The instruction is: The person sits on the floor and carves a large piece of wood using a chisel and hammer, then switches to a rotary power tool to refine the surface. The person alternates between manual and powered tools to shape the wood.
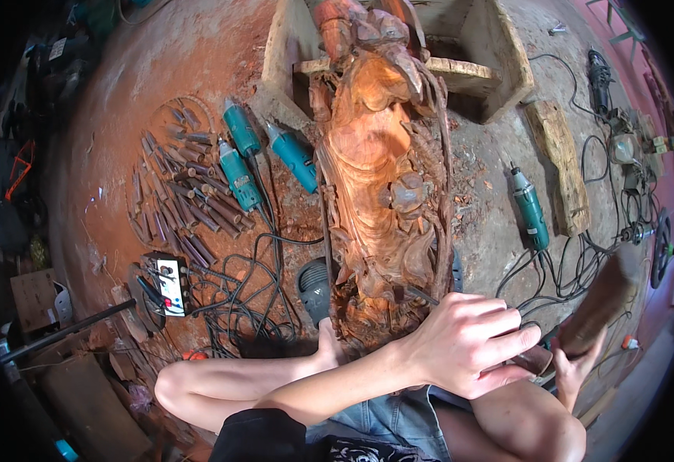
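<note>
A reddish-brown wood carving [364,177] in deep relief, with a rounded belly-like middle, lies lengthwise in front of me between my feet. Reaching across from the left, my left hand [472,339] is closed round a carving chisel [535,359]. Its thin dark blade [423,296] points left at the carving's near end, and its handle end sticks out past my thumb. Off to the right, my right hand [576,369] grips a wooden mallet [600,300], raised and smeared by motion. The mallet head is apart from the chisel handle.
Many chisels [187,185] lie piled on the dusty floor at left. Teal power tools [238,173] lie beside them; another teal grinder [529,208] lies right, near a wood block [559,165]. A control box [169,286] and tangled cables [248,285] sit near left. A wooden crate [499,58] stands behind.
</note>
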A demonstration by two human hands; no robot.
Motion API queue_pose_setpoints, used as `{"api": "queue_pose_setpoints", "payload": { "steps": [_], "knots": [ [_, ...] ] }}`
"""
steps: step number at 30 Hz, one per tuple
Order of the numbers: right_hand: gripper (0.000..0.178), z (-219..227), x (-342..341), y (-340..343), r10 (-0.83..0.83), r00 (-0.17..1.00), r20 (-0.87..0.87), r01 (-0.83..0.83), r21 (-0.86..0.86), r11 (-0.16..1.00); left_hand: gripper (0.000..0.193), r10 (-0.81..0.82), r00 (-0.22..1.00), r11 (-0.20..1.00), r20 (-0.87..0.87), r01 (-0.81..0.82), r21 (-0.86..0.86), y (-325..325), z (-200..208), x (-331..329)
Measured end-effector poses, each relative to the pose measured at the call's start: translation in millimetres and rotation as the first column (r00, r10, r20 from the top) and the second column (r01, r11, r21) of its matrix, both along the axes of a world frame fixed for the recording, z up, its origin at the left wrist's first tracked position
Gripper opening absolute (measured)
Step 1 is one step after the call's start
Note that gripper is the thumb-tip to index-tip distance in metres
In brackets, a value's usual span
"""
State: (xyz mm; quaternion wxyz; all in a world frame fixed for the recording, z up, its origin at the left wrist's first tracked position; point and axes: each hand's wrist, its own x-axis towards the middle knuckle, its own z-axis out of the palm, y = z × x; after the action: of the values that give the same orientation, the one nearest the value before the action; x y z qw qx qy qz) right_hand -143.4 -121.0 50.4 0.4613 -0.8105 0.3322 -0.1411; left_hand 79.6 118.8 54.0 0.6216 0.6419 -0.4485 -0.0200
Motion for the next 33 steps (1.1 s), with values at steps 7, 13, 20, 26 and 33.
{"api": "queue_pose_setpoints", "payload": {
  "steps": [7,13,20,26,33],
  "knots": [
    [0.029,43,48,27,0.079,0.974,-0.214,-0.194,-0.591,0.783,0.046,-0.017,1.0,0.995,0.006,0.018,-0.095,0,4,6],
    [0.026,61,46,3,0.218,0.959,-0.18,-0.282,-0.556,0.782,0.047,0.114,0.993,0.988,-0.022,-0.116,-0.105,-12,5,4],
    [0.026,61,29,-23,0.237,0.938,-0.253,-0.346,-0.638,0.688,0.047,0.16,0.983,0.965,-0.086,-0.174,-0.195,-7,1,6],
    [0.038,52,-1,-24,0.281,0.871,-0.403,-0.49,-0.67,0.557,0.047,0.103,0.994,0.991,-0.041,-0.106,-0.088,-3,-2,6],
    [0.045,20,-17,-12,0.166,0.958,-0.232,-0.279,-0.633,0.722,0.045,0.059,0.998,0.998,0.031,-0.059,0.01,-6,-6,5]
  ]
}}
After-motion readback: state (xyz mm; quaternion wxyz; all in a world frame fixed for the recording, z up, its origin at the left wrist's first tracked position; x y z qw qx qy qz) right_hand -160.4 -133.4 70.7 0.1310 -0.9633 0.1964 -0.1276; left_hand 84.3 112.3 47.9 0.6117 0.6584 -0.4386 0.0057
